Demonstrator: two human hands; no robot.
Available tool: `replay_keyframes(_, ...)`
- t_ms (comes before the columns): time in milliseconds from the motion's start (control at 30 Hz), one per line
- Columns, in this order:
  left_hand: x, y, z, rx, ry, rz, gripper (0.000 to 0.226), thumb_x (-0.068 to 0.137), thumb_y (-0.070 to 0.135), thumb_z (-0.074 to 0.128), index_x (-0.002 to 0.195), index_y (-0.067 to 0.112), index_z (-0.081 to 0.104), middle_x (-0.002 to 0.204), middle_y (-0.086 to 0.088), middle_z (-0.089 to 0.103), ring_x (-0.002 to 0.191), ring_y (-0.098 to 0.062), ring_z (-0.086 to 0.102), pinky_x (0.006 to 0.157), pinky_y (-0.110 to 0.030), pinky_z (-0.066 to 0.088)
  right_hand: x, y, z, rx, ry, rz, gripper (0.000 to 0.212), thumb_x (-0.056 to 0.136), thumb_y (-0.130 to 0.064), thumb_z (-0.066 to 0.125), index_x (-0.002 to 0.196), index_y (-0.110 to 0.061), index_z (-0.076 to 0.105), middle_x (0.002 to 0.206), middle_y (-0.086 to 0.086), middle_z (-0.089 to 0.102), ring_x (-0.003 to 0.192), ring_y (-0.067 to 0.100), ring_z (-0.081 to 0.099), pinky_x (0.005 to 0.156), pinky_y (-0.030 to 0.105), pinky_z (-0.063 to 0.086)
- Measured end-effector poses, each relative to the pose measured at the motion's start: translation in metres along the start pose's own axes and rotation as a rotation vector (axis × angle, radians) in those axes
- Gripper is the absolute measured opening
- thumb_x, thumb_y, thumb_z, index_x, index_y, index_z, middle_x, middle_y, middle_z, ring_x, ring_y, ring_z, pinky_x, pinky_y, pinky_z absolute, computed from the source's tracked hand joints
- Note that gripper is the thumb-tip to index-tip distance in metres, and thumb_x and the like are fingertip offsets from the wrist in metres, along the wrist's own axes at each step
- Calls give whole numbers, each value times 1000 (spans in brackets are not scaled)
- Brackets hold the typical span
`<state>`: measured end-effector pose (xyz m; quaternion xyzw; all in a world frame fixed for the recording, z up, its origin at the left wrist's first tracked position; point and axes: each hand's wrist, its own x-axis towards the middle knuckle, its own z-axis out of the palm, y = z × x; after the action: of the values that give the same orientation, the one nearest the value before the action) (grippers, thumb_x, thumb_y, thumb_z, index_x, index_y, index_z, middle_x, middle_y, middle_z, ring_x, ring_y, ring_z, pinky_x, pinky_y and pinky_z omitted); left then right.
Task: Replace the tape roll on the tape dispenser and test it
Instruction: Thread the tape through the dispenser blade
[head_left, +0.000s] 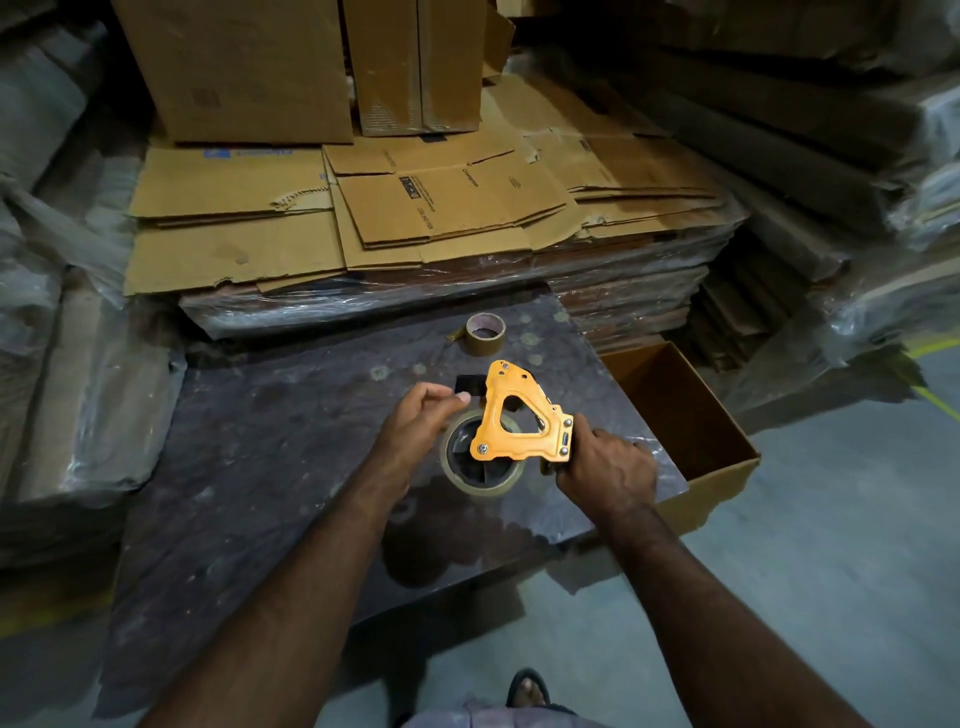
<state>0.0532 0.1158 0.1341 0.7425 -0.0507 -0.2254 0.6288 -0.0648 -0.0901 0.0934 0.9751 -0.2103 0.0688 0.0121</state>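
An orange tape dispenser (511, 415) lies over the dark wrapped slab (270, 452), with a clear tape roll (480, 480) mounted on its black hub. My right hand (605, 470) grips the dispenser's handle at its right end. My left hand (415, 423) rests against the left side of the roll, thumb and forefinger pinched together near the dispenser's front; whether tape is between them I cannot tell. A nearly spent brown roll (484, 334) stands farther back on the slab, apart from both hands.
An open cardboard box (691, 431) sits right of the slab. Flattened cartons (374, 208) are stacked behind, with upright boxes (239, 67) above them. Plastic-wrapped bundles (52, 364) line both sides. A sandalled foot (527, 688) stands on the grey floor below.
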Motion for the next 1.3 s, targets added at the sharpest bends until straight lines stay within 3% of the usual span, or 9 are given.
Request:
replay_keyframes(100,6,8,12,25,20,7,27,91,40,67,105,18,64,114,0,68,102,-20,66,70,-30,43,7,19,0,-3,4,-37,48,89,-66,49,115,-26,53,93,-2,70,80,26,69,66,33,40)
replay_keyframes(233,14,17,33,75,43,29,32,87,51,68,104,24,64,119,1,67,108,-21,65,77,-34,46,9,51,17,-8,176,-114,34,81,-53,65,93,-21,63,69,2,65,61,29,65,65,35,41)
replay_keyframes(433,12,5,76,597,-52,332,98,55,83,74,137,41,40,139,11,42,132,-15,44,106,-46,41,6,95,35,4,334,-110,26,83,-44,66,92,-19,65,69,4,64,64,27,65,68,36,39)
replay_keyframes(567,5,-6,98,547,-135,109,131,41,76,86,149,33,26,142,1,51,130,-18,51,107,-45,45,11,102,40,72,285,-25,20,82,-41,65,86,-22,62,67,2,63,65,29,63,66,36,36)
replay_keyframes(700,3,-15,97,125,-117,-147,90,45,58,95,119,16,65,102,-5,79,97,-27,75,93,-53,57,21,105,40,94,242,-14,23,79,-39,70,94,-23,62,71,-1,65,69,27,63,68,35,35)
replay_keyframes(800,-1,-13,99,63,-83,-105,60,60,37,94,107,8,71,92,-7,80,86,-24,77,68,-30,60,22,105,41,108,236,-19,24,76,-38,74,90,-22,62,69,0,64,66,27,63,68,35,35)
replay_keyframes(933,2,-15,97,85,-66,-84,62,55,40,97,101,7,73,91,-11,79,89,-30,77,84,-45,59,21,105,45,110,212,-15,30,72,-39,77,94,-23,64,71,0,65,65,27,63,69,34,35)
replay_keyframes(1133,3,-12,104,120,-99,-166,67,54,65,87,103,23,72,97,0,79,95,-23,75,81,-42,58,19,106,40,154,115,13,39,77,-49,71,108,-26,64,78,3,69,70,31,67,69,35,43)
replay_keyframes(1300,15,0,109,6,-49,-158,59,76,77,63,104,26,71,108,0,75,104,-24,69,84,-42,55,22,98,30,253,-131,174,43,83,-62,57,110,-29,59,90,4,69,82,32,67,64,30,43)
